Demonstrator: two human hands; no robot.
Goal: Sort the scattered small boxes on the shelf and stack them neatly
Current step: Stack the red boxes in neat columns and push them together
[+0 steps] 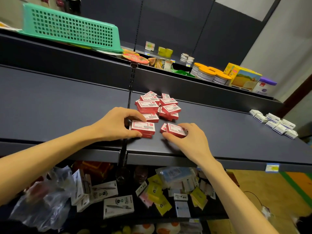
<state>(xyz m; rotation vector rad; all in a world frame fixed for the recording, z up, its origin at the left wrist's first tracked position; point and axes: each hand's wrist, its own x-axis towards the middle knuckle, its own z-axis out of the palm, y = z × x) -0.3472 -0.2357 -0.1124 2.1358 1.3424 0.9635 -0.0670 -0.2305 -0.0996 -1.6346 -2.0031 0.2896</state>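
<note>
On the dark grey metal shelf, a loose heap of small red-and-white cardboard boxes is seen toward the back, just beyond both hands. A short stack of two such boxes is clasped by the left hand, with the thumb at the near edge and the fingers over the far edge; the stack rests on the shelf surface. To its right, apart by a narrow gap, a tilted pair of red boxes is gripped by the right hand, fingers curled over the right end and thumb pressed against the near side. The long axes of both held sets run roughly left to right, though the right pair is skewed and leans, so it would probably need to be squared before being set on the left stack. The left stack lies nearer the heap, and the heap is about equally reachable by either hand. A separate group of small white boxes lies well apart at the far right of the shelf.
</note>
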